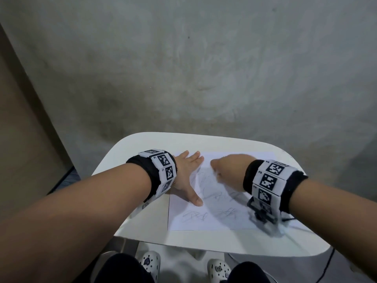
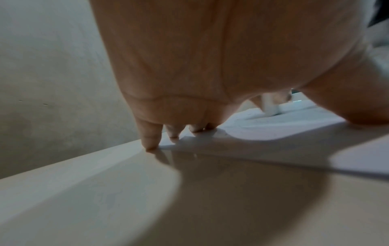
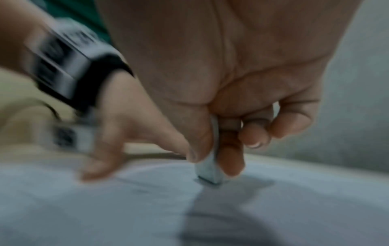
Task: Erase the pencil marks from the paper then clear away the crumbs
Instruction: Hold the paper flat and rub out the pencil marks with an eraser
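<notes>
The paper lay flat on the desk, pencil marks largely intact. Thin and light, it would likely crease unless pinned. The left hand pressed it, fingers straight. The right hand pinched an eraser against it.

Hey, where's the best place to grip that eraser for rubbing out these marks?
Grip the eraser on its two broad flat faces, coming from above, as the right hand does: thumb one side, fingers opposite. It stands upright, narrow end on the paper, so a low pinch probably limits bending.
</notes>
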`<state>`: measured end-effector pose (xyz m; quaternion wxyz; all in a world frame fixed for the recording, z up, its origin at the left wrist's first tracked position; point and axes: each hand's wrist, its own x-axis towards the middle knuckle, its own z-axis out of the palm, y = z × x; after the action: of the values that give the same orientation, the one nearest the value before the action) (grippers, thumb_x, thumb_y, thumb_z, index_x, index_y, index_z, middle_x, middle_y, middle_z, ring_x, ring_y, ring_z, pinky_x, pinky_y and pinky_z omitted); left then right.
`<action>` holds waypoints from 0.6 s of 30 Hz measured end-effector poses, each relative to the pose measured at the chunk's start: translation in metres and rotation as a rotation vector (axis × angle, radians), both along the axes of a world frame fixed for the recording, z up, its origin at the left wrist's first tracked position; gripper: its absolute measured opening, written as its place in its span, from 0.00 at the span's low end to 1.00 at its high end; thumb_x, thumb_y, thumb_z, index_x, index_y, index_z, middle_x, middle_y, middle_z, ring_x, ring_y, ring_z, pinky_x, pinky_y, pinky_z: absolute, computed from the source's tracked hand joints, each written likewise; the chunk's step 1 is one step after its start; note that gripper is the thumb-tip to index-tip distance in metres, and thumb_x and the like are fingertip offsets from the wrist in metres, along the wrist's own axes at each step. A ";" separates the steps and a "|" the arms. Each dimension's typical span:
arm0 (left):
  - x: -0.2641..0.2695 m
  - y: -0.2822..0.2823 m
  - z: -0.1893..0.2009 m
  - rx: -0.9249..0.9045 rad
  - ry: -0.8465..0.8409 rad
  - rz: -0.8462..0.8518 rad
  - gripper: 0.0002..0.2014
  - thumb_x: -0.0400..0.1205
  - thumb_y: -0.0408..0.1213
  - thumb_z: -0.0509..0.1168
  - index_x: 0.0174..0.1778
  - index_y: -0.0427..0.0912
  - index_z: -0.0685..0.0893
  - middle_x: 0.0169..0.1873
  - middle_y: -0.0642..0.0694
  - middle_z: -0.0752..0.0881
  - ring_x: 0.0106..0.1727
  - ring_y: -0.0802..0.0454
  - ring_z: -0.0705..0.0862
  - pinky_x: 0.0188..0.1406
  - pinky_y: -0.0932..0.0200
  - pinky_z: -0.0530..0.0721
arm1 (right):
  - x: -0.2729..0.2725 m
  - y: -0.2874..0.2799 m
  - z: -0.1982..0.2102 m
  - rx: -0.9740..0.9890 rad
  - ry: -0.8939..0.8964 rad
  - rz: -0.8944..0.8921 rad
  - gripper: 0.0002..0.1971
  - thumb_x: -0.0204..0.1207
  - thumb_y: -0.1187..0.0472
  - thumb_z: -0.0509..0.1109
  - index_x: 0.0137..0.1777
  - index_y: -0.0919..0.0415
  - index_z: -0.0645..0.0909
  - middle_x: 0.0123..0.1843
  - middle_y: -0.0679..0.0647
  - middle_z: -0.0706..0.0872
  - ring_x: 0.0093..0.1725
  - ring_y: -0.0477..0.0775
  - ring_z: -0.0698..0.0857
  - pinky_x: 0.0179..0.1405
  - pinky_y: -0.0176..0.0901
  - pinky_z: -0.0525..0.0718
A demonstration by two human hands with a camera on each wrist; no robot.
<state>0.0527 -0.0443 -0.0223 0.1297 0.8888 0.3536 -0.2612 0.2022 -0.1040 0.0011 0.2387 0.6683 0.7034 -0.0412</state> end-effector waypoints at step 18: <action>0.001 -0.002 0.001 -0.002 0.017 0.002 0.64 0.68 0.70 0.69 0.82 0.50 0.28 0.81 0.56 0.27 0.83 0.49 0.29 0.82 0.36 0.44 | -0.004 0.004 0.010 0.013 -0.025 -0.049 0.10 0.80 0.59 0.60 0.55 0.59 0.81 0.50 0.51 0.86 0.52 0.56 0.85 0.49 0.47 0.81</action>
<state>0.0536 -0.0461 -0.0216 0.1277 0.8860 0.3554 -0.2690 0.1983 -0.1001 0.0115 0.2418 0.6874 0.6839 -0.0341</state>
